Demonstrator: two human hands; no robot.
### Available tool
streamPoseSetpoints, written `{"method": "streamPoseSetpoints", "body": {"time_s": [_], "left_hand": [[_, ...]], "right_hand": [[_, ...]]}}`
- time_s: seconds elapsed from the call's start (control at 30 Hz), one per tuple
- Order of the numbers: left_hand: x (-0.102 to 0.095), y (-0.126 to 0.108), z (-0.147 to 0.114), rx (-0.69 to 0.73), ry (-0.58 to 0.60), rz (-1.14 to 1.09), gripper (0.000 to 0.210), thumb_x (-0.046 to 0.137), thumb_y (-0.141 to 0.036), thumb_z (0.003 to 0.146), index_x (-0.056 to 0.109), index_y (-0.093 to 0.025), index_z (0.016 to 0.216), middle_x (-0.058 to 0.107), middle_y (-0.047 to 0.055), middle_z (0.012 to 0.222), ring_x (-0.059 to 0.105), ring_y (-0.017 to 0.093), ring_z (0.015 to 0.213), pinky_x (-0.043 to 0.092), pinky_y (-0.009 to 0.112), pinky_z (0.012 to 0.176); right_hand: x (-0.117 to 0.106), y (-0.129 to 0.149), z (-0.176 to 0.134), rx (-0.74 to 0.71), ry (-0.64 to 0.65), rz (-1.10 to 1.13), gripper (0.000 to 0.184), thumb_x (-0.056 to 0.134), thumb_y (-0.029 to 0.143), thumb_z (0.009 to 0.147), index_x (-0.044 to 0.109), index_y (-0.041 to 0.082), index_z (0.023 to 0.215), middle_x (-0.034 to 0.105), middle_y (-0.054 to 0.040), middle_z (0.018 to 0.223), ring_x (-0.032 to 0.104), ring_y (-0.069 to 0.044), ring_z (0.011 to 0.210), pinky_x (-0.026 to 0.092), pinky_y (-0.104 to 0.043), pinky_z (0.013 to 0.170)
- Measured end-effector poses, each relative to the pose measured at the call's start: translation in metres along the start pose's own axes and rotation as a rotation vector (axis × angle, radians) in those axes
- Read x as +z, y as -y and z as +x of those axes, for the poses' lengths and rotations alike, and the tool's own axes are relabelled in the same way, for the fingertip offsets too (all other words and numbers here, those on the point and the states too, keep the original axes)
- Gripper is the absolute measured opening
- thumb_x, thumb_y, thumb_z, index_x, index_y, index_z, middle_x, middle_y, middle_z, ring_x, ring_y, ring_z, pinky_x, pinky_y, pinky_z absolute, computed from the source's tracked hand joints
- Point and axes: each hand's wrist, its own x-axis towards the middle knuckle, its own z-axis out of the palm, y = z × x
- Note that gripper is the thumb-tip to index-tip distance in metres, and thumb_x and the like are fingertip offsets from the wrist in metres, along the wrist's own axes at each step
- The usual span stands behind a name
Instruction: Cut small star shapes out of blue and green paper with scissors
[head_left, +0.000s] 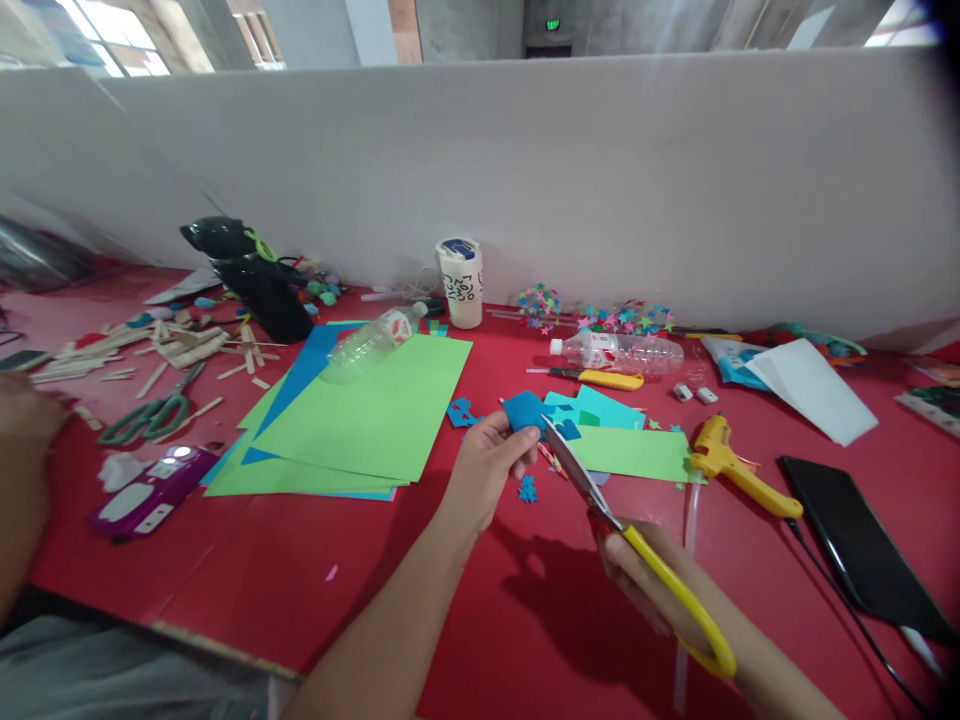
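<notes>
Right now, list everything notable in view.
papers: several, green/blue, left/centre
bottles: 2, clear, back
flask: 1, black, left
cup: 1, white, back
stars: many, multicoloured, back
sticks: many, tan, left
scissors: 2, yellow/green, centre/left
device: 1, purple, left
cutter: 1, yellow, centre
glue gun: 1, yellow, right
phone: 1, black, right
held piece: 1, blue, centre
other person's hand: 1, left edge
left hand: 1, holding piece
right hand: 1, holding yellow scissors

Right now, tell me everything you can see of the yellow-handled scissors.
The scissors have slim, silvery blades that look like metal and a yellow handle loop, apparently plastic. The right hand grips them, above the red table. They slant, tips pointing up and left in the view, at the blue piece in the left hand. Whether the tips touch or cut it is unclear.
</notes>
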Motion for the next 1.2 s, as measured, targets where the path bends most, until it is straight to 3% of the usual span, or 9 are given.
{"method": "streamPoseSetpoints", "body": {"time_s": [0.3,0.63,0.93,1.2], "left_hand": [[-0.007,-0.002,0.001,-0.005,0.023,0.012,0.015,0.061,-0.029,0.072,0.058,-0.014,0.074,0.052,-0.003,0.052,0.038,0.004,0.042,0.026,0.017,0.041],[0.008,0.005,-0.002,-0.088,0.018,-0.333,0.009,0.063,-0.022,0.071,0.058,-0.014,0.072,0.058,-0.002,0.061,0.047,0.004,0.048,0.037,0.017,0.047],[0.0,0.002,-0.001,0.108,-0.047,-0.024,0.012,0.059,-0.026,0.076,0.057,-0.015,0.074,0.054,-0.003,0.059,0.046,0.005,0.049,0.037,0.019,0.05],[-0.009,-0.003,0.002,0.098,-0.043,0.121,0.015,0.061,-0.028,0.072,0.055,-0.015,0.065,0.052,-0.004,0.055,0.042,0.005,0.044,0.034,0.018,0.046]], "right_hand": [[0.001,0.004,-0.001,-0.003,-0.001,-0.009,0.051,0.036,0.07,0.077,0.031,0.023,0.06,0.026,0.0113,0.04,0.02,-0.004,0.031,0.015,-0.017,0.029],[0.004,0.002,0.002,-0.042,-0.04,-0.019,0.046,0.038,0.064,0.08,0.03,0.023,0.06,0.03,0.0103,0.038,0.025,-0.005,0.029,0.015,-0.019,0.03],[0.001,0.006,0.001,-0.059,-0.006,-0.089,0.05,0.034,0.07,0.078,0.026,0.024,0.06,0.029,0.0103,0.039,0.024,-0.004,0.029,0.016,-0.021,0.03],[-0.004,0.01,0.0,-0.044,0.007,-0.169,0.05,0.034,0.069,0.079,0.028,0.023,0.06,0.032,0.0097,0.036,0.027,-0.005,0.029,0.017,-0.022,0.032]]}}
